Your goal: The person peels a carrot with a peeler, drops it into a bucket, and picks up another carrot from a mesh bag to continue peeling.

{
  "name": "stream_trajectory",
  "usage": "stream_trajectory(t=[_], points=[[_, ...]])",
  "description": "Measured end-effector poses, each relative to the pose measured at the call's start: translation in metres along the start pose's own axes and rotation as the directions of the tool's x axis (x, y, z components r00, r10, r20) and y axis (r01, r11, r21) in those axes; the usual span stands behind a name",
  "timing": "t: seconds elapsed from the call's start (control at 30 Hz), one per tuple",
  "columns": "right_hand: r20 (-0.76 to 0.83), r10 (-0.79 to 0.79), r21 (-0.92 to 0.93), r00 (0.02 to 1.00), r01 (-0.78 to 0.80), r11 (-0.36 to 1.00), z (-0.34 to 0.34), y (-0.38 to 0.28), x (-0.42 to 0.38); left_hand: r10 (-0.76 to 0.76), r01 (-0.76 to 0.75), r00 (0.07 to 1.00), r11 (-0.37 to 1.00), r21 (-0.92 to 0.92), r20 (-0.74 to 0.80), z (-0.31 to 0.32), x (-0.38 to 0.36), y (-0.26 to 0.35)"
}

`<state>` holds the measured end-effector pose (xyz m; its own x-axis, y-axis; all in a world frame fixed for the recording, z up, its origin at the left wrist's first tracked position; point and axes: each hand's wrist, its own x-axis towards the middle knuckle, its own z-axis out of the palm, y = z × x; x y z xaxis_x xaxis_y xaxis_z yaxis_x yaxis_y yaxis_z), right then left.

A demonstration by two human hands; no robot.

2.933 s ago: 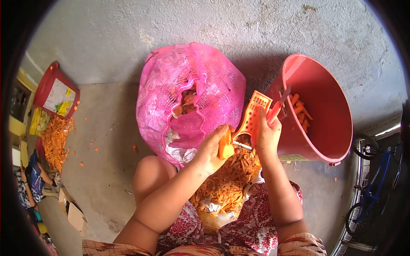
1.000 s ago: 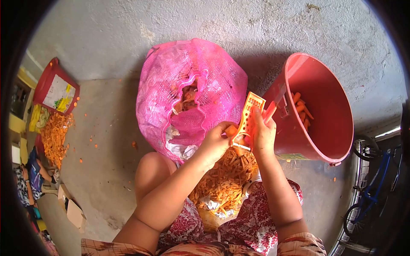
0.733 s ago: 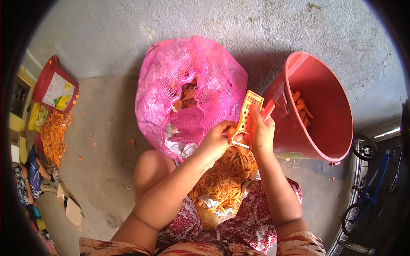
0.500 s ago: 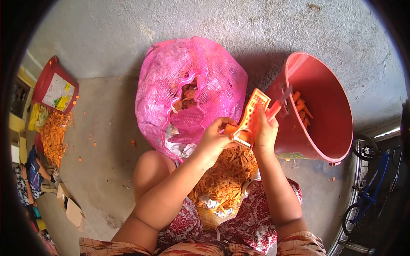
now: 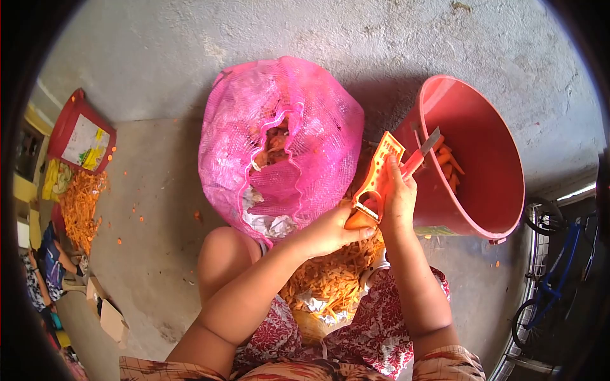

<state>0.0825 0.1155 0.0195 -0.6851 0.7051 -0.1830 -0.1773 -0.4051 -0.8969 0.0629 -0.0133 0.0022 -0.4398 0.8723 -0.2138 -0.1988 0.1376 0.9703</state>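
The left hand point(image 5: 330, 235) is pinching a carrot point(image 5: 361, 220) under the peeler's blade; the right hand's fingers are gripping the peeler point(image 5: 381, 166) and a knife point(image 5: 422, 154) beside the bucket point(image 5: 473, 162).

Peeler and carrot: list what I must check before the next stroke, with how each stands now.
1. Carrot gripped in the left hand: ok.
2. Peeler gripped in the right hand: ok.
3. Peeler's cutting edge at the carrot: ok.
4. Knife set aside: not ok, also in the right hand, blade bare.
5. Carrot peeled all round: cannot tell, fingers cover part.
6. Room in the large bucket: ok.
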Motion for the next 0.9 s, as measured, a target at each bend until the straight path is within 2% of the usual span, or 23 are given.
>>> stream_trajectory(t=[0.07, 0.1, 0.17, 0.27, 0.3, 0.33, 0.4, 0.5, 0.53, 0.6, 0.7, 0.8, 0.9], points=[[0.038, -0.055, -0.045, 0.998, 0.057, 0.997, 0.001, 0.000, -0.001, 0.088, -0.092, 0.994, 0.993, 0.072, 0.058, 0.000, 0.007, -0.017], [0.065, -0.084, -0.138, 0.994, 0.092, 0.986, 0.000, -0.002, -0.002, 0.116, -0.118, 0.993, 0.990, 0.077, 0.032, 0.001, 0.008, -0.016], [0.074, -0.128, -0.126, 0.989, 0.137, 0.983, 0.005, -0.008, -0.005, 0.171, -0.168, 0.985, 0.982, 0.091, -0.021, 0.002, 0.007, -0.012], [0.050, -0.157, -0.145, 0.986, 0.163, 0.976, 0.003, -0.013, -0.001, 0.060, -0.068, 0.996, 0.988, -0.135, -0.065, 0.000, 0.006, -0.003], [0.033, -0.147, -0.096, 0.989, 0.150, 0.984, 0.002, -0.013, 0.002, 0.039, -0.051, 0.997, 0.978, -0.201, -0.059, -0.001, 0.004, 0.003], [0.017, -0.135, -0.046, 0.991, 0.136, 0.990, 0.002, -0.013, 0.004, 0.064, -0.075, 0.995, 0.983, -0.169, -0.071, -0.002, 0.005, 0.001], [0.040, -0.129, -0.073, 0.991, 0.132, 0.989, 0.003, -0.014, 0.003, 0.113, -0.123, 0.989, 0.987, -0.105, -0.092, -0.002, 0.007, -0.004], [0.126, -0.132, -0.095, 0.983, 0.145, 0.985, 0.003, -0.009, -0.002, 0.103, -0.122, 0.989, 0.975, -0.188, -0.109, 0.002, 0.005, 0.002], [0.147, -0.152, -0.075, 0.978, 0.164, 0.984, 0.004, -0.006, -0.003, 0.096, -0.109, 0.989, 0.987, -0.118, -0.113, 0.001, 0.005, 0.002], [0.179, -0.165, -0.156, 0.970, 0.194, 0.969, 0.003, -0.005, -0.005, 0.085, -0.083, 0.988, 0.996, 0.023, -0.125, -0.001, 0.004, 0.000], [0.174, -0.142, -0.236, 0.974, 0.181, 0.955, 0.004, -0.007, -0.007, 0.115, -0.110, 0.980, 0.993, 0.038, -0.164, 0.002, 0.001, 0.006], [0.176, -0.228, -0.273, 0.957, 0.271, 0.923, 0.009, -0.006, -0.010, 0.159, -0.126, 0.963, 0.979, 0.160, -0.216, 0.002, -0.002, 0.010], [0.155, -0.222, -0.273, 0.963, 0.257, 0.927, 0.013, -0.007, -0.013, 0.211, -0.144, 0.941, 0.957, 0.251, -0.265, 0.001, -0.001, 0.006]])
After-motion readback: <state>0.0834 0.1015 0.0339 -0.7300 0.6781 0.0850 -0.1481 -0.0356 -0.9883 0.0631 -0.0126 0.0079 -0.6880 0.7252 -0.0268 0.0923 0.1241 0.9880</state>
